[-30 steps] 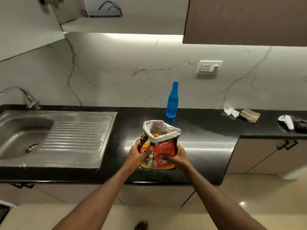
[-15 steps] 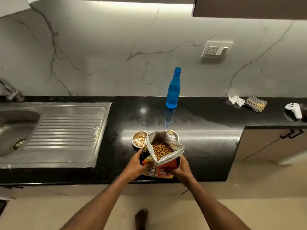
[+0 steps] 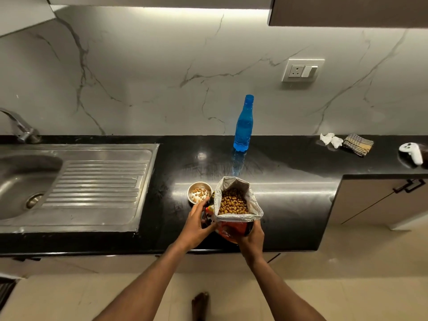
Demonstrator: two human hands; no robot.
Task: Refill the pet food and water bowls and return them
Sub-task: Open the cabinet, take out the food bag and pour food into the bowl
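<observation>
An open red pet food bag (image 3: 234,228) with a silver lining shows brown kibble (image 3: 232,202) inside. My left hand (image 3: 196,224) grips its left side and my right hand (image 3: 251,235) grips its lower right side, holding it upright over the black counter (image 3: 289,205). A small steel bowl (image 3: 199,195) with some kibble sits on the counter just left of the bag's top. A second bowl seen earlier is hidden behind the bag. A blue water bottle (image 3: 243,126) stands at the back by the wall.
A steel sink (image 3: 20,184) with drainboard (image 3: 99,181) and tap (image 3: 20,126) fills the left. At the far right lie crumpled tissue (image 3: 331,140), a checked cloth (image 3: 357,144) and a white controller (image 3: 411,152). A wall socket (image 3: 302,70) sits above. A bare foot (image 3: 200,305) stands on the tiled floor.
The view has tilted down and closer, so the kibble inside the bag and the bowl to its left now show. The bag's mouth is spread wider. Both hands keep holding the bag.
</observation>
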